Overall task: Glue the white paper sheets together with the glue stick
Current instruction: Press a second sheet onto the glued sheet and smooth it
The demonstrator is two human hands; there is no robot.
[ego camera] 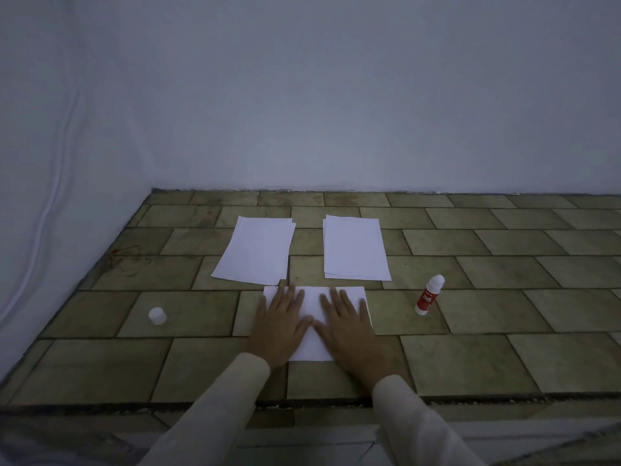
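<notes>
A white paper sheet (314, 299) lies on the tiled surface in front of me. My left hand (280, 322) and my right hand (349, 326) rest flat on it, palms down, fingers spread. Two small stacks of white paper lie farther back: the left stack (255, 250) and the right stack (354, 248). The red and white glue stick (428, 295) stands uncapped to the right of the near sheet. Its white cap (157, 315) sits far off to the left.
The tiled surface (504, 280) ends at a front ledge (470, 400) near my sleeves. White walls close it off at the back and on the left (50, 230).
</notes>
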